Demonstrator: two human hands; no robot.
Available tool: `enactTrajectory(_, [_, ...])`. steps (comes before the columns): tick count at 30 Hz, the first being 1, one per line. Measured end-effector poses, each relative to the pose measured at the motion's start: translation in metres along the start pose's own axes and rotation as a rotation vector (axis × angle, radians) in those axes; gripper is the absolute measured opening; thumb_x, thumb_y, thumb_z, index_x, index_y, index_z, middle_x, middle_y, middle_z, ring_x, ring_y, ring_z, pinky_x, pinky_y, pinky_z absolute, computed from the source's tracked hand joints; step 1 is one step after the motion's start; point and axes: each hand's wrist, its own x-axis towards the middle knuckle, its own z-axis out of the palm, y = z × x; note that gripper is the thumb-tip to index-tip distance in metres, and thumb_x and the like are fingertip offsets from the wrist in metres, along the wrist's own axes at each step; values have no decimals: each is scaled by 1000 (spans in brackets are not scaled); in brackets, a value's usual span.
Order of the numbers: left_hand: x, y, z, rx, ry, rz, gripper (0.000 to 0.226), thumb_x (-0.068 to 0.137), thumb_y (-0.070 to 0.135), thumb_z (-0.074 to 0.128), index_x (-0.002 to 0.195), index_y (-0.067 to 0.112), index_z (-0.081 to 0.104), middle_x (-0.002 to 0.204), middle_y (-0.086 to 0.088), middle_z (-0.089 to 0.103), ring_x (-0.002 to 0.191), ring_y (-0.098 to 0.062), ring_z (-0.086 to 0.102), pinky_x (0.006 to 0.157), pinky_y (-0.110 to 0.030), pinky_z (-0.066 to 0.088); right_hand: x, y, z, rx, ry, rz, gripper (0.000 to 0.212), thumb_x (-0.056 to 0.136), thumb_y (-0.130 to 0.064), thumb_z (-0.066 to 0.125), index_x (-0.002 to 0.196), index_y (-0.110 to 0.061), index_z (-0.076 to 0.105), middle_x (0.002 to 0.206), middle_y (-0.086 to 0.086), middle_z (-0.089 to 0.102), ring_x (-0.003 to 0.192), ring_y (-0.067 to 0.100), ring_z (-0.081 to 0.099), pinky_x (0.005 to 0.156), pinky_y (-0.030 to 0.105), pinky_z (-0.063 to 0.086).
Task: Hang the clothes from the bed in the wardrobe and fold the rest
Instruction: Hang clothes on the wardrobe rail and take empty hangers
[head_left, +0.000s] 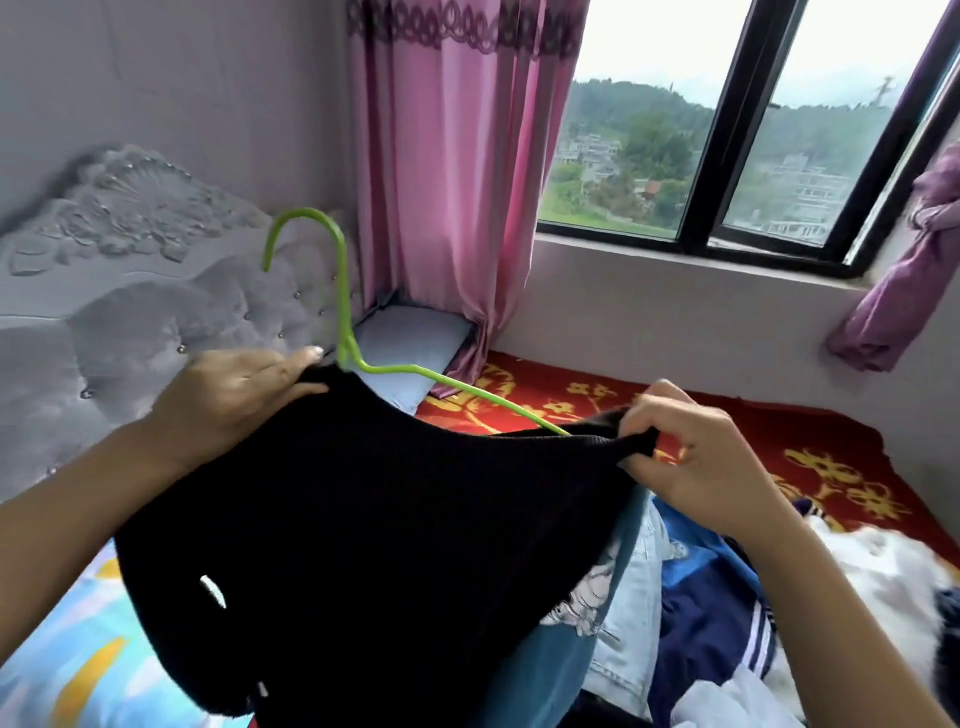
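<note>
Sheet (78, 649): pale blue with yellow and white shapes, at the lower left below my left forearm.
Black knit top (363, 519): up in the air over the bed, stretched between both my hands, its lower part hanging in front of the clothes below.
Left hand (234, 395): grips the top's upper edge just beside the hanger's neck. The thumb lies along the edge and the other fingers are tucked behind the cloth, so I cannot tell whether they also hold the wire.
Right hand (696, 452): fingers (670, 410) curled, pinching the opposite edge of the knit and pulling it taut.
Green hanger (340, 291): hook upward above my left hand. One arm is bare and slants down to the right, slipping under the knit near my right hand; the other arm is hidden by the cloth.
Clothes pile (717, 597): on the bed below my right hand, with pale denim, a blue piece with white stripes, and white cloth.
Red blanket (571, 395): gold flowers, covering the bed toward the window wall.
Pillow (410, 343): pale grey-blue, in the corner, touching the pink curtain's hem.
Headboard (130, 270): grey, tufted with studs, with a carved crest, at the far left.
Pink curtain (447, 182): hangs in the corner.
Window (727, 130): dark frame, with hills and buildings outside.
Purple curtain (904, 270): bunched up at the window's right end.
</note>
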Motion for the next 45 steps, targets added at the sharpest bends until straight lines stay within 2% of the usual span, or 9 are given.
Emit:
enactTrajectory(4, [23, 48, 20, -127, -62, 4, 32, 99, 31, 43, 108, 3, 56, 55, -11, 59, 42, -19, 55, 42, -25, 44, 31, -23, 35, 98, -122, 10, 47, 64, 12, 58, 71, -33, 48, 80, -2, 49, 71, 13, 50, 64, 20, 38])
enactTrajectory(9, [35, 43, 7, -226, -19, -175, 62, 95, 42, 37, 83, -7, 73, 61, -14, 66, 59, -14, 58, 60, -24, 41, 49, -18, 23, 429, -49, 188, 32, 65, 0, 46, 88, -21, 54, 74, -7, 47, 71, 7, 44, 67, 19, 35])
enactTrajectory(13, [40, 40, 0, -265, -72, -273, 58, 88, 48, 44, 87, -2, 74, 68, -10, 70, 80, -12, 55, 69, -7, 38, 68, -7, 34, -352, -263, 84, 18, 91, -31, 57, 93, -14, 63, 75, -11, 41, 86, 13, 37, 79, 25, 30])
enactTrajectory(17, [31, 15, -13, -424, -199, -462, 37, 78, 38, 68, 91, 3, 75, 66, 19, 64, 71, 10, 58, 66, 1, 34, 83, -3, 16, -539, -320, 24, 24, 90, -38, 55, 88, -19, 68, 95, -5, 48, 99, 14, 35, 91, 27, 20])
enactTrajectory(20, [7, -5, -31, -528, -347, -716, 12, 74, 23, 70, 82, 30, 77, 68, 34, 64, 68, 18, 58, 64, -1, 39, 93, 2, 5, -334, -352, 36, 21, 88, -27, 62, 84, -9, 71, 113, 0, 54, 103, 4, 44, 91, 13, 24])
enactTrajectory(23, [-23, -19, -51, -536, -374, -836, 52, 76, 8, 71, 63, 58, 66, 68, 30, 66, 66, 18, 57, 63, 0, 39, 101, 3, 14, -161, -435, 64, 17, 89, -16, 61, 83, -3, 72, 108, 1, 55, 90, -14, 48, 79, -2, 29])
enactTrajectory(31, [-34, -18, -118, -450, -210, -1058, 25, 73, 12, 75, 77, 36, 74, 70, 18, 71, 62, 9, 61, 61, -1, 42, 133, -30, 61, 138, -374, 7, 24, 94, -14, 54, 74, -13, 66, 68, -8, 63, 67, 8, 56, 71, 18, 43])
enactTrajectory(35, [-42, -10, -156, -350, -169, -1044, 26, 73, 9, 76, 67, 34, 74, 76, 5, 72, 64, 4, 61, 64, -5, 43, 140, -59, 87, 190, -387, -77, 23, 93, -15, 54, 75, -6, 67, 80, 11, 66, 79, 35, 56, 73, 34, 43])
enactTrajectory(45, [-112, 44, -331, -45, -112, -1278, 28, 72, 2, 76, 80, 28, 70, 71, 31, 66, 67, 17, 58, 67, 2, 38, 148, -188, 173, 429, -544, -265, 33, 88, -11, 59, 56, -19, 62, 58, -3, 56, 59, 8, 44, 58, 17, 33])
